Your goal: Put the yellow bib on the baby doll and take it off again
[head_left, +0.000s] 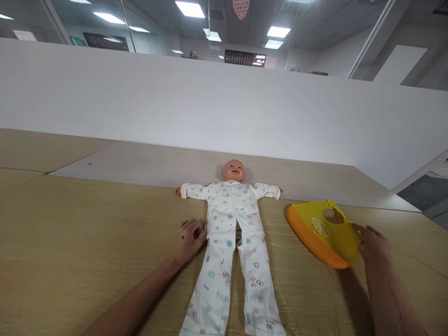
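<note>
A baby doll (234,171) lies on its back with both arms spread sideways. It wears a white printed top (227,205) and matching white trousers (217,275). My left hand (192,237) rests on the table beside the doll's waist, its fingers curled in against the edge of the top; whether they grip anything is hidden. Off to the right, my right hand (374,242) pinches the side of a yellow silicone bib (338,238). The bib has an orange catch pocket, a lemon-slice print and a neck opening, and it is tilted toward me.
The wooden table (87,233) extends to both sides, with a paler strip (157,163) along its back. Behind it stands a white partition (175,102) topped with glass. Ceiling lights and a room show through the glass.
</note>
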